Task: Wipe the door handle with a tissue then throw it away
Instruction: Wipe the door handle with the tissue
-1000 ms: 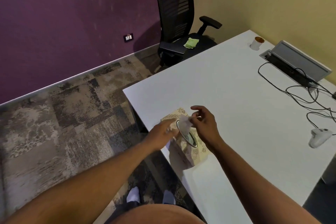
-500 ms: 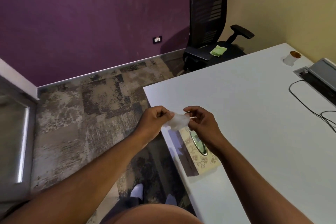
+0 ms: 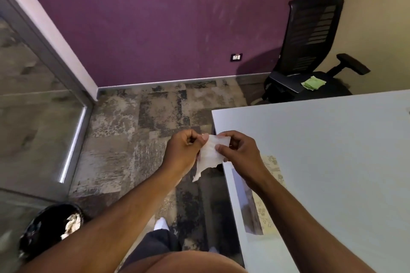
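While the view looks down over a patchy grey carpet (image 3: 137, 131), a purple wall (image 3: 168, 17) fills the far side and a cream wall (image 3: 377, 24) meets it at the right corner. Glass panel with metal frame (image 3: 40, 104) stands at the left, blurred. White surface (image 3: 332, 162) takes the right half of the view; its near left corner sits just under the hands. Black mesh office chair (image 3: 310, 40) stands in the far right corner, beyond the surface, with a green cloth (image 3: 313, 83) lying on its seat. Dark bin (image 3: 53, 230) at lower left holds crumpled pale paper; it stands well apart from the hands. Patterned tissue box (image 3: 264, 193) lies on the surface near its left edge, partly hidden by the right forearm.

Left hand (image 3: 184, 153): fingers curled, thumb and forefinger pinching the upper left edge of the tissue (image 3: 209, 157). Right hand (image 3: 240, 153): thumb and fingers pinching the tissue's upper right edge. Tissue is held between the 2 hands, above the surface's corner and the carpet, white and creased, lower end hanging free to a point. Wall socket (image 3: 236, 57) sits low on the purple wall. 1 white sock (image 3: 161, 225) shows below the arms.
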